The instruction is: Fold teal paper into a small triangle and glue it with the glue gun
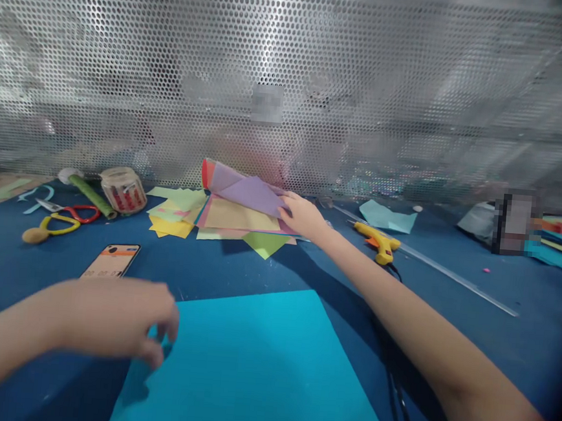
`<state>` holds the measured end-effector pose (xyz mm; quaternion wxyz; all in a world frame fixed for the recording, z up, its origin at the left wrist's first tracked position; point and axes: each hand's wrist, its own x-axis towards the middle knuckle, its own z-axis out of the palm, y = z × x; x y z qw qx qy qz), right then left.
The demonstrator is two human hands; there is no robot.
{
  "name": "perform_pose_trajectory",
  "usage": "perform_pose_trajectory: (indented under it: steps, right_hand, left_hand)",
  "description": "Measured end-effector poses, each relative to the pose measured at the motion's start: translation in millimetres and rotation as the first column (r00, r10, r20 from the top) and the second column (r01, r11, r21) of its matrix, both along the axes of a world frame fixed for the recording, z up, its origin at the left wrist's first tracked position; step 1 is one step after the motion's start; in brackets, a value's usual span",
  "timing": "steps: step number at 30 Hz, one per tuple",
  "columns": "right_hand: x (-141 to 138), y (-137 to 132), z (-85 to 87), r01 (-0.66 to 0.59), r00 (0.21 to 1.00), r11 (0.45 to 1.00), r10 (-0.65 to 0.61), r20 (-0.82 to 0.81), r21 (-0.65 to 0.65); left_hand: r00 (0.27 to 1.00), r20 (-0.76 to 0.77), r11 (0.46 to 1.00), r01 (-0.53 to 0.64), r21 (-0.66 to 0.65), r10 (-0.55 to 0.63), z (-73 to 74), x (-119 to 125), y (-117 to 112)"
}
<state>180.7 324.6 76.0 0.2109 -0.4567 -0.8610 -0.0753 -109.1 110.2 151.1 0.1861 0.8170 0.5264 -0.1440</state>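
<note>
A large sheet of bright blue paper (254, 364) lies on the dark blue table in front of me. Over its left edge hovers my left hand (121, 318), fingers apart and slightly curled, holding nothing. My right hand (305, 214) reaches forward to a stack of coloured paper (241, 217). Its fingers pinch the right edge of purple paper (250, 192), which is lifted and bent back with other sheets. Yellow, pink and green sheets show beneath the raised ones.
Left of the stack are yellow and green paper pieces (176, 212), a jar (123, 190), scissors (74, 212) and a phone (111, 261). To the right lie a yellow glue gun (378, 242) with a cord and a clear ruler (455, 276). A perforated metal panel (293, 56) stands behind.
</note>
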Motion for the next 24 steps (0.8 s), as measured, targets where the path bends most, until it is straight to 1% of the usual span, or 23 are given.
perform_pose_trajectory:
  steps: [1, 2, 3, 5, 7, 8, 10, 13, 17, 20, 24]
  right_hand:
    - [-1, -2, -1.3, -0.013, 1.0, 1.0, 0.013, -0.001, 0.012]
    - [-1, -4, -2.3, -0.026, 1.0, 0.999, 0.026, -0.001, 0.02]
    - [-2, -6, -3.0, -0.036, 0.999, 0.999, 0.036, -0.002, 0.024]
    - [-2, -7, -3.3, -0.044, 0.999, 0.999, 0.044, -0.006, 0.031]
    - [-2, -8, -2.5, -0.034, 0.999, 0.999, 0.035, -0.014, 0.037]
    - [-2, -7, -1.9, -0.025, 1.0, 0.999, 0.025, -0.017, 0.04]
    - [-1, -6, -1.0, -0.007, 1.0, 0.999, 0.008, -0.019, 0.044]
    - [-1, -5, -1.6, 0.001, 1.0, 0.999, -0.001, -0.012, 0.046]
    - [-2, -4, -5.5, -0.014, 1.0, 0.999, 0.014, 0.004, 0.045]
    - [-4, -3, -8.7, -0.017, 1.0, 0.999, 0.016, 0.01, 0.048]
    - [-5, -2, -10.9, -0.013, 1.0, 0.998, 0.013, 0.017, 0.054]
  left_hand:
    - [1.0, -0.021, 1.0, 0.011, -0.026, -0.012, 3.5, 2, 19]
    - [0.999, -0.038, 0.999, 0.017, -0.031, -0.018, 3.7, 3, 40]
    - [0.999, -0.052, 1.0, 0.002, -0.005, -0.002, 0.9, 3, 62]
    - [0.996, -0.073, 0.992, -0.047, 0.113, 0.055, -11.7, 1, 108]
    - [0.992, -0.064, 0.972, -0.091, 0.215, 0.107, -28.2, -4, 148]
    - [0.991, -0.05, 0.962, -0.11, 0.248, 0.126, -35.9, -8, 164]
    - [0.987, -0.018, 0.944, -0.149, 0.295, 0.161, -48.3, -17, 188]
    - [0.983, 0.045, 0.933, -0.181, 0.312, 0.176, -59.3, -32, 208]
    - [0.975, 0.138, 0.928, -0.209, 0.308, 0.173, -69.0, -46, 219]
    - [0.959, 0.206, 0.915, -0.251, 0.317, 0.192, -76.5, -49, 224]
    - [0.934, 0.298, 0.907, -0.29, 0.305, 0.198, -84.7, -42, 225]
